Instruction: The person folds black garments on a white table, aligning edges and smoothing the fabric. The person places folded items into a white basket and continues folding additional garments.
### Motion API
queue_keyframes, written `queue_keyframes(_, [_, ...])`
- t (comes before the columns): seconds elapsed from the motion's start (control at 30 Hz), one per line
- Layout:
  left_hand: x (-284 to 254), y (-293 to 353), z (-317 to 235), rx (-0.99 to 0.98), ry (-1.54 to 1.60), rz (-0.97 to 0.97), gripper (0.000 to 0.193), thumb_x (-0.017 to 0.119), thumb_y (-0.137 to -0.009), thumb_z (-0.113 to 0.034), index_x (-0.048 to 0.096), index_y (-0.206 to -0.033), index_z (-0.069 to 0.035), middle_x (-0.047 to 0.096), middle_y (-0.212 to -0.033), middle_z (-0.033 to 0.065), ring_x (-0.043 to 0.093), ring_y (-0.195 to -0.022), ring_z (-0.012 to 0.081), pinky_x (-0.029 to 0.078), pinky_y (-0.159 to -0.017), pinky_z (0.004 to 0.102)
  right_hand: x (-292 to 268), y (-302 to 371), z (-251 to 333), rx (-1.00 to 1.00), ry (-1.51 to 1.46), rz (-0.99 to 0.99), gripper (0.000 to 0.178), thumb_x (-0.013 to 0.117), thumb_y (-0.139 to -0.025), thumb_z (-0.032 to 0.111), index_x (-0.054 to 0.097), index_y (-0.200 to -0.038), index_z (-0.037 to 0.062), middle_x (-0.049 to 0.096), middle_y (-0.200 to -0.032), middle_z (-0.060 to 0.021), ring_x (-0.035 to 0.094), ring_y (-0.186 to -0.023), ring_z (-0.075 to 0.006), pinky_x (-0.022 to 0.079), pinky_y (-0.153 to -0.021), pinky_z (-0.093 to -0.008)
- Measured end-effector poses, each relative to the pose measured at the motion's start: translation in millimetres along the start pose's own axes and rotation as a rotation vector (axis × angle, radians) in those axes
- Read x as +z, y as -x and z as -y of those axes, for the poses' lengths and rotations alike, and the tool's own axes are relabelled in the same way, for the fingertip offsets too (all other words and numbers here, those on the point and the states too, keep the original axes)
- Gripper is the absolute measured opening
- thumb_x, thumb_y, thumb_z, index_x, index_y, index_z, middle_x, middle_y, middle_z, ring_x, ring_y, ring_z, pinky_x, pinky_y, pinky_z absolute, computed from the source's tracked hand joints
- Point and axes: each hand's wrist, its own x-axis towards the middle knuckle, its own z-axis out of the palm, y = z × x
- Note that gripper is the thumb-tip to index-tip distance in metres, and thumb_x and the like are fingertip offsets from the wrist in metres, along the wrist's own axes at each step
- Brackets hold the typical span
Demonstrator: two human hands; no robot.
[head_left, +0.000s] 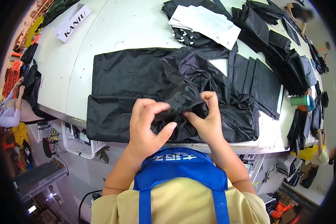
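A thin, shiny black fabric piece (pixel 119 74) lies spread on the white table in front of me, smooth at the left and bunched up at the middle and right. My right hand (pixel 209 121) grips a raised fold of it, with the thumb on the near side and the fingers curled at the far edge. Just left of that, my left hand (pixel 147 125) touches the gathered cloth with bent fingers; its thumb stands apart from them. Whether the cloth is a whole garment I cannot tell.
White papers (pixel 207 24) rest on folded black cloth at the far side of the table (pixel 112 22). More black pieces (pixel 263 80) lie to the right, near a green cylinder (pixel 300 100). A white box (pixel 72 23) stands far left. Other people work at both sides.
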Motion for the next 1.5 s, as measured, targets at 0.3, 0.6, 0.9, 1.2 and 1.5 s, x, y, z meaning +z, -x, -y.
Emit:
queue_keyframes(0.3, [-1.1,-15.0,-11.2,-0.270,0.386,0.038,0.012,0.067,-0.086,-0.008,0.058,-0.083,0.000,0.057,-0.075,0.0055,0.051,-0.061,0.0101,0.041,-0.056,0.0226,-13.2,1.0,10.7,-0.029,-0.442,0.136,0.020,0.063,-0.088,0.006,0.055,-0.106,0.0022,0.059,-0.098,-0.0014,0.054,-0.091,-0.0071,0.043,-0.083,-0.0229])
queue_keyframes(0.6, [-0.3,1.1,13.8,-0.242,0.494,-0.058,0.033,0.072,-0.081,-0.008,0.053,-0.106,-0.001,0.056,-0.096,0.0054,0.054,-0.084,0.0124,0.044,-0.075,0.0256,-11.0,-8.7,-2.5,0.101,-0.281,0.218,0.040,0.073,-0.071,-0.006,0.045,-0.097,0.0081,0.052,-0.085,0.0024,0.049,-0.076,-0.0046,0.040,-0.065,-0.0194])
queue_keyframes(0.9, [-9.3,9.7,28.9,-0.534,0.899,0.218,0.032,0.072,-0.080,-0.001,0.053,-0.106,0.001,0.053,-0.101,0.0025,0.052,-0.100,0.0116,0.042,-0.092,0.0281,18.9,-32.4,4.6,0.181,-0.514,-0.037,0.028,0.060,-0.076,-0.014,0.045,-0.074,0.0093,0.051,-0.074,0.0033,0.048,-0.070,-0.0044,0.040,-0.066,-0.0193])
queue_keyframes(1.2, [-16.6,0.1,37.9,-0.427,0.701,-0.055,0.021,0.067,-0.083,0.001,0.047,-0.081,-0.005,0.047,-0.080,-0.0022,0.042,-0.074,0.0047,0.037,-0.065,0.0212,22.0,-44.4,-12.6,-0.002,-0.499,-0.096,0.029,0.069,-0.077,-0.003,0.042,-0.075,0.0096,0.044,-0.074,0.0060,0.038,-0.069,-0.0035,0.032,-0.062,-0.0192])
queue_keyframes(1.5, [-124.4,-65.3,234.3,-0.961,0.707,-0.251,0.031,0.051,-0.094,-0.018,0.058,-0.122,-0.006,0.064,-0.109,0.0054,0.062,-0.094,0.0151,0.049,-0.083,0.0276,-30.0,-128.7,-144.6,-0.057,1.184,0.008,0.069,0.054,-0.088,0.052,0.033,-0.145,0.0186,0.023,-0.152,-0.0155,0.022,-0.137,-0.0450,0.014,-0.106,-0.0661])
